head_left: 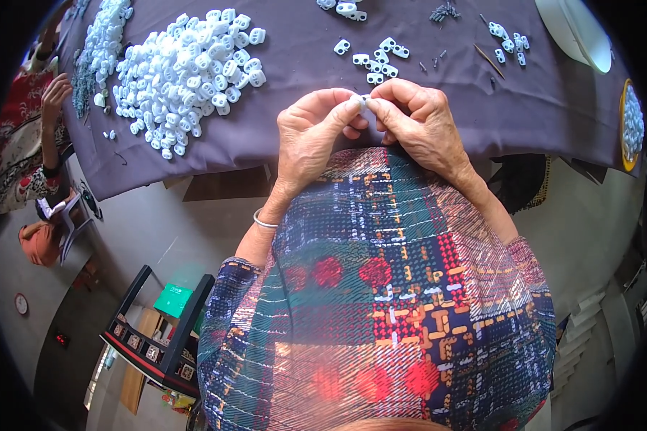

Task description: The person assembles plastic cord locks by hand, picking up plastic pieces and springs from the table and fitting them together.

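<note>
Purple-grey cloth (295, 43) draped the worktop (241, 136), and from where I stood I saw the person's left hand (313, 129) and right hand (424, 126) meeting over its near edge, the grip of each pinching the same small white piece (365, 99), mostly hidden by the fingertips. Just beyond lay a loose cluster of white pieces (374, 67) with dark holes; to the left spread a large white heap (187, 72). Off to the right rested a thin brown stick (489, 61) and, farther along, a pale tub (575, 36). Another person's hand (55, 93) showed near the left end.
</note>
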Demonstrator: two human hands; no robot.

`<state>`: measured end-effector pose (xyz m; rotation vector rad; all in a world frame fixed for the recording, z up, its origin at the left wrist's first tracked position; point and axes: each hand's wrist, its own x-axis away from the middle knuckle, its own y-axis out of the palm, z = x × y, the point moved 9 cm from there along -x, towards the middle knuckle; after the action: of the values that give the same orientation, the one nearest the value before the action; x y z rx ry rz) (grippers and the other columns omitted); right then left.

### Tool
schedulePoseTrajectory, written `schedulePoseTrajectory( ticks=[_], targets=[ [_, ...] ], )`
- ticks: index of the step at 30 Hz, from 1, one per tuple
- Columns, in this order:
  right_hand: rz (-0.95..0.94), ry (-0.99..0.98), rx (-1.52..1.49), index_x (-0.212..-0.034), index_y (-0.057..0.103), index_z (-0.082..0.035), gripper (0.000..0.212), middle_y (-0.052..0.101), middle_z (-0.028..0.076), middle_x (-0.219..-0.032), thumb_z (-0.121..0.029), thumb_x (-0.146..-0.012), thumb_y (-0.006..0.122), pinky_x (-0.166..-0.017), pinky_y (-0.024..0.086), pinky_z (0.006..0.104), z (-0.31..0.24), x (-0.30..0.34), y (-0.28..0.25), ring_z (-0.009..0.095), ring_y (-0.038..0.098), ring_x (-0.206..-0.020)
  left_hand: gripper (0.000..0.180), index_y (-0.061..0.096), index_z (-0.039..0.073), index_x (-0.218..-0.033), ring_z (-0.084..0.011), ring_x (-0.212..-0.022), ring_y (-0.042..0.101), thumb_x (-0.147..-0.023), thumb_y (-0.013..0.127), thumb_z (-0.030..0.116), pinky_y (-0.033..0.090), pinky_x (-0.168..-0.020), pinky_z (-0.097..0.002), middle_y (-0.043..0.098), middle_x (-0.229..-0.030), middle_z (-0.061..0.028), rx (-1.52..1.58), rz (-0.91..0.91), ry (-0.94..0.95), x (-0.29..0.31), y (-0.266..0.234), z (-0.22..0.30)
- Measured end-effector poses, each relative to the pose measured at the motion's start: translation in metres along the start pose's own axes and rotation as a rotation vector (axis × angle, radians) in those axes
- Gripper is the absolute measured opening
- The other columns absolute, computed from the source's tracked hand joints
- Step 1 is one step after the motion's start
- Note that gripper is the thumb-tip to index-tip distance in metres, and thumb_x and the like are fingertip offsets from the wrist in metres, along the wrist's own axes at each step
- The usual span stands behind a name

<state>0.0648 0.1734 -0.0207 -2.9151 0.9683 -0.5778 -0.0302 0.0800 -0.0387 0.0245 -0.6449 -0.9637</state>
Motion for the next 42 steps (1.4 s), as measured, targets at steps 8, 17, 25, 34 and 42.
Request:
schedulePoseTrajectory(
  ticks=[8,17,25,34,42],
  targets=[
    [-0.035,0.019,-0.014,-0.091,0.062,0.001,0.013,0.058,-0.001,-0.067,-0.01,-0.089,0.057,-0.05,0.044,0.0176,0.003,-0.002,0.002,0.003,0.052,-0.055,0.016,0.063,-0.003,-0.096,-0.0108,-0.071,0.062,-0.085,0.063,0.009,0.051,-0.063,-0.0217,0.065,-0.085,-0.007,0.005,0.025,-0.003,0.001,-0.001,-0.001],
    [-0.063,0.049,-0.047,-0.09,0.062,0.0,0.012,0.057,-0.001,-0.067,-0.011,-0.089,0.057,-0.051,0.045,0.0168,0.004,-0.004,0.007,0.003,0.052,-0.057,0.016,0.063,-0.004,-0.095,-0.0089,-0.067,0.061,-0.084,0.064,0.008,0.051,-0.061,-0.0207,0.065,-0.082,-0.0062,-0.02,0.071,0.03,0.0,-0.004,0.003],
    [-0.117,0.113,-0.233,-0.094,0.061,0.0,0.015,0.058,0.0,-0.071,-0.013,-0.089,0.058,-0.051,0.048,0.0175,0.013,-0.01,0.014,0.004,0.053,-0.056,0.018,0.062,-0.004,-0.096,-0.0089,-0.067,0.061,-0.085,0.064,0.009,0.051,-0.062,-0.0209,0.065,-0.082,-0.0062,0.014,0.112,0.049,-0.002,-0.008,0.002],
    [0.23,-0.545,0.691,-0.083,0.054,-0.003,0.025,0.057,0.012,-0.077,-0.021,-0.072,0.065,-0.061,0.05,0.037,-0.05,0.007,0.014,0.028,0.06,-0.071,0.014,0.056,0.0,-0.098,-0.0174,-0.079,0.064,-0.085,0.06,0.005,0.053,-0.067,-0.0266,0.063,-0.092,-0.0109,0.44,0.023,-0.149,-0.006,-0.001,-0.013],
    [0.149,-0.47,0.745,-0.082,0.054,-0.004,0.02,0.058,0.011,-0.075,-0.02,-0.074,0.062,-0.059,0.05,0.0376,-0.04,0.009,0.018,0.028,0.061,-0.07,0.013,0.055,0.0,-0.096,-0.0164,-0.08,0.063,-0.086,0.06,0.006,0.053,-0.066,-0.0273,0.061,-0.09,-0.0086,0.385,-0.007,-0.22,-0.004,-0.003,-0.024]
  ],
)
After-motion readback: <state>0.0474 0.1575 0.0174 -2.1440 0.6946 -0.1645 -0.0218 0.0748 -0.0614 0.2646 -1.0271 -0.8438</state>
